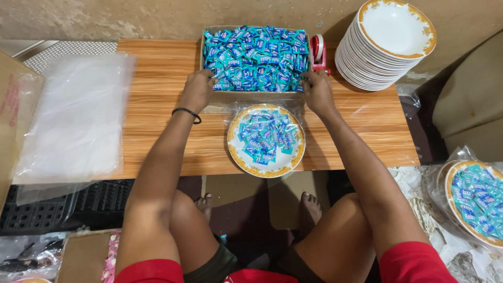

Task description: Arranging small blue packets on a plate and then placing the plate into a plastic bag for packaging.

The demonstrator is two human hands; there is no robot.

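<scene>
at the box [251, 97], both hands grip.

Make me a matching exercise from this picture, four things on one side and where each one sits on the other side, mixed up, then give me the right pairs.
Things:
1. stack of empty plates
2. clear plastic bags
3. red tape dispenser
4. plate of candies

Places:
A. just right of the candy box
B. near edge of the table, between the forearms
C. table's left end
D. table's far right corner, leaning against the wall

Pairs: 1-D, 2-C, 3-A, 4-B.

The left hand and right hand rest at the box's front corners.
</scene>
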